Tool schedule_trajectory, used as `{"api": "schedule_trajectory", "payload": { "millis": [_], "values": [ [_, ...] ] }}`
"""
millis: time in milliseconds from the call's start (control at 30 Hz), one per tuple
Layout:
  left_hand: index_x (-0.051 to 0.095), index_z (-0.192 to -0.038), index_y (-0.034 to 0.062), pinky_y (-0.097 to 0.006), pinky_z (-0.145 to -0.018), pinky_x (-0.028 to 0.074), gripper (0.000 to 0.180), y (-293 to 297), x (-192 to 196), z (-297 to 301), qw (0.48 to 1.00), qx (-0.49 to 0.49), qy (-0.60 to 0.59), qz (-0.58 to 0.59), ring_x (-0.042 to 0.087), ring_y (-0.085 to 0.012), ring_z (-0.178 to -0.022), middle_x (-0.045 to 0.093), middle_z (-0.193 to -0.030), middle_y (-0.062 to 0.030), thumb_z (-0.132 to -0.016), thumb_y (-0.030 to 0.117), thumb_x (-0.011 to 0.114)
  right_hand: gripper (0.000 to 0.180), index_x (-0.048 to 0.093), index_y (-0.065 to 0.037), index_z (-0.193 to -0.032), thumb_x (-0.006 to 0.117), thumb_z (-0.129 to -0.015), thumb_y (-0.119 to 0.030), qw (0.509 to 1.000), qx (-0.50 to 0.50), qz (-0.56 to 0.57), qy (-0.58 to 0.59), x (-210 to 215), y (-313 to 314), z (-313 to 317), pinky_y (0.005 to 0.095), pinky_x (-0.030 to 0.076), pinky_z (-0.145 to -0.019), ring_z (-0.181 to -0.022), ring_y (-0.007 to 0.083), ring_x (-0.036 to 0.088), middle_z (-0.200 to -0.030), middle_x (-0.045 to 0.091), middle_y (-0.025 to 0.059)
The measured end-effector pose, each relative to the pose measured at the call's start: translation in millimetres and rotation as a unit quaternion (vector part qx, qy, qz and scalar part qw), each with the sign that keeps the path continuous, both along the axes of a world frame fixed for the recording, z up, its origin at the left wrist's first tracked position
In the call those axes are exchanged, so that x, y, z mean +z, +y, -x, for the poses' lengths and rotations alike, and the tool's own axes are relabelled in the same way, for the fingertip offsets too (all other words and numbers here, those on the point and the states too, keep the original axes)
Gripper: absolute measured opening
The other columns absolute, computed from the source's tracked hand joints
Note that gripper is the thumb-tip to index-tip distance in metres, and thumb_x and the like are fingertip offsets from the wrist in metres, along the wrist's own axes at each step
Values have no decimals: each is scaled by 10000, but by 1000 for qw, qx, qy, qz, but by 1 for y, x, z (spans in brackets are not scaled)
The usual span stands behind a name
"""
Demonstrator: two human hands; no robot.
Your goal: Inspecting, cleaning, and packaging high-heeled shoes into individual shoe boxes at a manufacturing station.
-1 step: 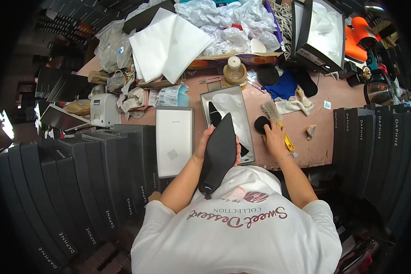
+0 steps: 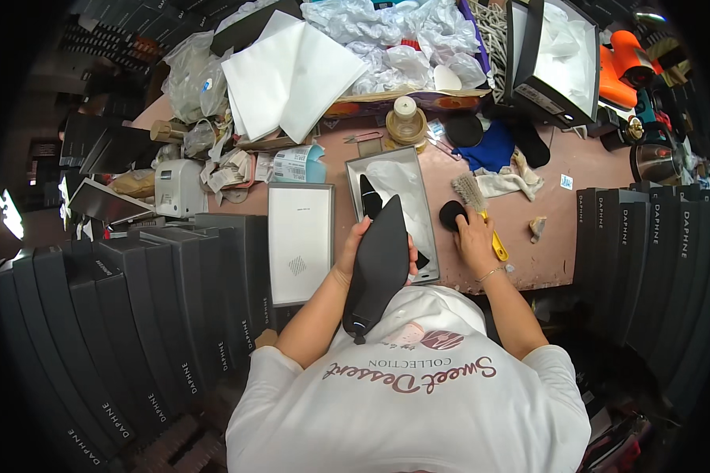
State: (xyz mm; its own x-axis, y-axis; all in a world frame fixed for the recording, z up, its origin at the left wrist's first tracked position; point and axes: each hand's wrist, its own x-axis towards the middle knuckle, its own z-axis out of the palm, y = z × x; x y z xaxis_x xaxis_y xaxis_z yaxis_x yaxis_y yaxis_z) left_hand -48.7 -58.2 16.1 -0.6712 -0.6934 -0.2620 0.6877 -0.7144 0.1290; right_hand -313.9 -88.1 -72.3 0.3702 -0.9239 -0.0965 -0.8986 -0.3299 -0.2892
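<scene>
My left hand (image 2: 349,248) is wrapped round a black shoe (image 2: 377,264), with its smooth dark sole turned up and its pointed end away from me. Fingertips show along the shoe's right edge. To the right, my right hand (image 2: 475,240) grips the edge of a round black pad (image 2: 451,214) on the table. Beneath and beside that hand lies a brush (image 2: 469,191) with pale bristles and a yellow handle. A second black shoe (image 2: 368,197) lies in an open grey shoebox (image 2: 426,206) on white tissue, partly hidden behind the held shoe.
A shoebox lid (image 2: 300,272) lies left of the box. Stacks of dark shoeboxes (image 2: 162,292) flank both sides. Behind are a glass jar (image 2: 406,124), a blue cloth (image 2: 487,148), white paper sheets (image 2: 288,75) and a carton of crumpled tissue (image 2: 402,101). A small tan lump (image 2: 537,229) sits at right.
</scene>
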Motion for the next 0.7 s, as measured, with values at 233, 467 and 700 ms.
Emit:
{"api": "schedule_trajectory", "payload": {
  "millis": [233,467,700],
  "values": [
    [269,-1440,62,-463,-766,575,744,-14,10,1,983,56,-175,-22,647,-379,-932,576,-1100,-225,-866,470,507,433,537,-79,-1247,610,-825,-142,967,-86,51,-235,44,-53,12,407,369,-897,-1105,306,512,-1242,511,158],
    [250,-1467,102,-414,-727,562,754,-27,15,13,971,85,-224,-13,654,-353,-833,594,-1051,-218,-856,479,480,341,618,-126,-1176,628,-840,-180,974,-20,194,-119,-7,-188,1,403,384,-839,-1040,255,531,-1164,560,90],
    [313,-1417,70,-375,-716,549,682,-6,13,1,975,120,-183,-29,648,-300,-827,597,-1053,-181,-929,539,388,251,647,-61,-1103,607,-868,-141,952,-28,87,-293,58,-161,-29,399,436,-779,-912,277,584,-966,621,107]
  ]
}}
